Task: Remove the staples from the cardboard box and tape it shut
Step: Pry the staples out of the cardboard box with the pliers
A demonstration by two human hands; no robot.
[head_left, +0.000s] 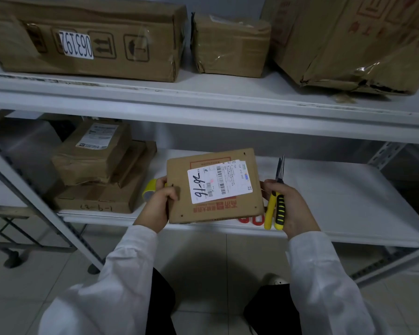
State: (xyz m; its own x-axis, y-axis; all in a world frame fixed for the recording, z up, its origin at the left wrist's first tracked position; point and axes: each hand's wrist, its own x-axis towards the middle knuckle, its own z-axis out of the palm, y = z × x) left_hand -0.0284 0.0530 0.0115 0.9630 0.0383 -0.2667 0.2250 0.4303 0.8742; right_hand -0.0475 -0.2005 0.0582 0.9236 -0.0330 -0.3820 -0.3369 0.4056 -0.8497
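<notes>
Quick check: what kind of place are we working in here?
Probably a parcel storeroom or warehouse: white metal rack shelves hold taped brown cardboard parcels, one with a white numbered sticker, above a pale tiled floor.

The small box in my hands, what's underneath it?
Two red loops poke out below the lower edge of the small box, on the white shelf. The rest is covered by the box, so what it is cannot be told.
</notes>
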